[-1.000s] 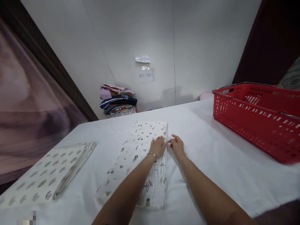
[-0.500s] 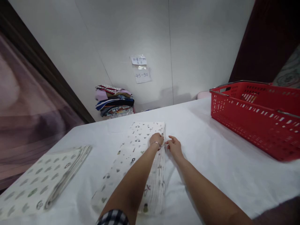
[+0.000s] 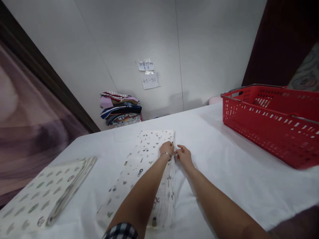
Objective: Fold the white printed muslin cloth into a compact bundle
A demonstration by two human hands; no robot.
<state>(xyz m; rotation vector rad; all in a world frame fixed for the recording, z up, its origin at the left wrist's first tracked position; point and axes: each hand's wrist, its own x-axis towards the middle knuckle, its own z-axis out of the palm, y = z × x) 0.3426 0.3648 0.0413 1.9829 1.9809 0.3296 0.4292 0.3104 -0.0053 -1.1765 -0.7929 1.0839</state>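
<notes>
A folded white cloth with small printed figures lies lengthwise before me, its layered edge facing right. My left hand, with a bracelet at the wrist, is closed at that right edge and pinches the layers; its fingertips are partly hidden. Just right of the same edge is my right hand, low over the table. Its fingers are loosely bent and apart, the tips close to the edge, and I see nothing held in them. Farther left lies a second folded cloth with a grey-green leaf-like print.
A white-covered table carries it all. On the right stands a red perforated basket with metal handles. A stack of folded fabrics sits beyond the far edge, by a wall with paper notes. A sheer curtain hangs left.
The view has shifted slightly. Both hands stay at nearly the same place on the cloth's right edge, the right hand's fingers moving only a little. The cloths lie as before.
</notes>
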